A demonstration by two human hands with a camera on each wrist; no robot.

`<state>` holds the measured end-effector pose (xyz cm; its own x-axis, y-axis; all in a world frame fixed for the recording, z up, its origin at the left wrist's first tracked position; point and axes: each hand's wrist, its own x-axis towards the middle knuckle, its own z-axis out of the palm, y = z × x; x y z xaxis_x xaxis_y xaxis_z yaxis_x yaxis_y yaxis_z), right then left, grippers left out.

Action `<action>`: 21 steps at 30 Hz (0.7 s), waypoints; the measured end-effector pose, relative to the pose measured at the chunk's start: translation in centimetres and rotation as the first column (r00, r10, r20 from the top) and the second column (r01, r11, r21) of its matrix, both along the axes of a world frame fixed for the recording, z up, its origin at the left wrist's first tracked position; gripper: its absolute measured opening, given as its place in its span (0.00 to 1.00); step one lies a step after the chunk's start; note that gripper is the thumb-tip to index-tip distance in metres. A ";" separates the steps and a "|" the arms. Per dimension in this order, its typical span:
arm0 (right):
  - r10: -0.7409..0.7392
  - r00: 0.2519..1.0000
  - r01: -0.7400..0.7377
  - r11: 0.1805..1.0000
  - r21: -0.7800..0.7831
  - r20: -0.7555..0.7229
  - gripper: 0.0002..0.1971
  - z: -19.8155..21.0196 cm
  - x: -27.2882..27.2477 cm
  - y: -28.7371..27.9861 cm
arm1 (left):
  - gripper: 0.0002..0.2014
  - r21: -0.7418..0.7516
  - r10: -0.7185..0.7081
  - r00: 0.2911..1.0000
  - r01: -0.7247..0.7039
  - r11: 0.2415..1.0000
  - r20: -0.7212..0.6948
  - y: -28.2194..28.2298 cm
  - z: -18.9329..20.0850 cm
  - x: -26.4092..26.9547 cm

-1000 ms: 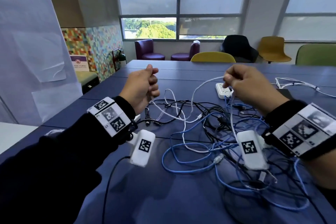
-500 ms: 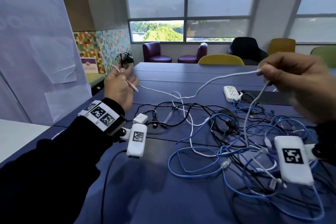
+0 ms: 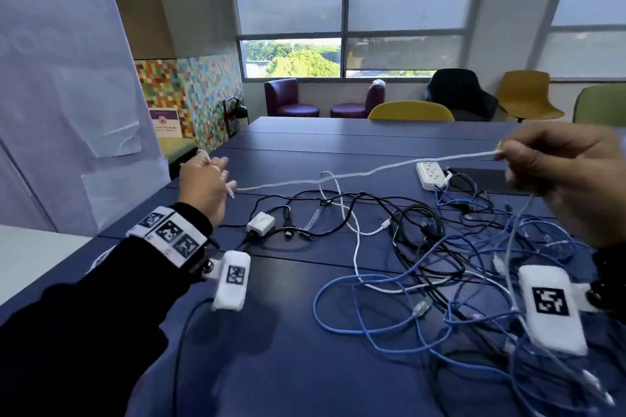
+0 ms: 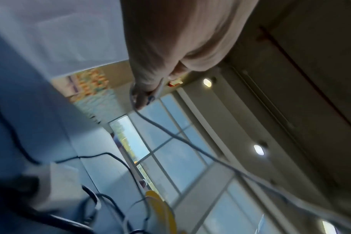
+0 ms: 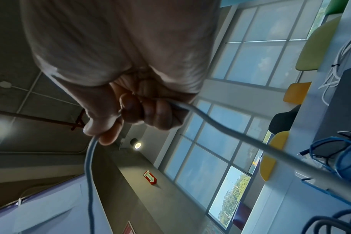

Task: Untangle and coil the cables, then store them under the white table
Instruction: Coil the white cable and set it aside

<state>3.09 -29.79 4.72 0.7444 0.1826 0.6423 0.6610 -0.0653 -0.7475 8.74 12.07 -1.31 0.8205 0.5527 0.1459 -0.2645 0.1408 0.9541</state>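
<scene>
A thin white cable (image 3: 366,173) stretches in the air between my two hands above the blue table (image 3: 257,332). My left hand (image 3: 206,184) pinches its end at the left; the left wrist view shows the cable (image 4: 176,137) leaving my fingers (image 4: 142,96). My right hand (image 3: 555,166) grips the same cable at the right, fingers curled round it (image 5: 142,110), and the rest hangs down into the pile. A tangle of blue cables (image 3: 423,308), black cables (image 3: 416,240) and another white cable (image 3: 355,247) lies on the table below.
A white power strip (image 3: 432,174) lies at the far side of the tangle, a small white adapter (image 3: 261,223) on the left. A white table surface (image 3: 30,254) shows at the lower left. Chairs (image 3: 411,111) stand along the table's far side.
My hands have moved apart and the right one higher, drawing the white cable taut out of the pile. My left hand went further left with the cable's end.
</scene>
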 end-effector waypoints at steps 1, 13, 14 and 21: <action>-0.008 1.000 0.008 1.000 0.005 0.000 0.20 -0.1 0.0 0.3 | 0.16 0.215 -0.011 0.999 0.021 0.976 -0.049 -0.5 -0.2 -0.3; -0.451 0.891 0.451 0.871 0.195 -0.050 0.09 -0.7 3.6 0.8 | 0.24 0.260 -0.771 0.454 0.891 0.373 -0.447 -6.7 1.6 -8.4; -0.463 0.884 0.466 0.865 0.185 -0.064 0.10 -1.1 4.3 0.9 | 0.25 0.138 -0.852 0.375 0.927 0.349 -0.365 -6.9 2.2 -9.0; -0.566 0.824 0.495 0.744 -0.450 -0.030 0.13 -3.9 6.9 2.9 | 0.21 -0.215 -0.914 0.114 0.976 0.031 0.389 -8.6 5.9 -9.2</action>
<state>9.98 -26.94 0.85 0.8813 -0.0571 0.4692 0.3055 -0.6888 -0.6575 -0.49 3.48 4.55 0.6602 -0.6741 0.3312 0.2832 0.6319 0.7215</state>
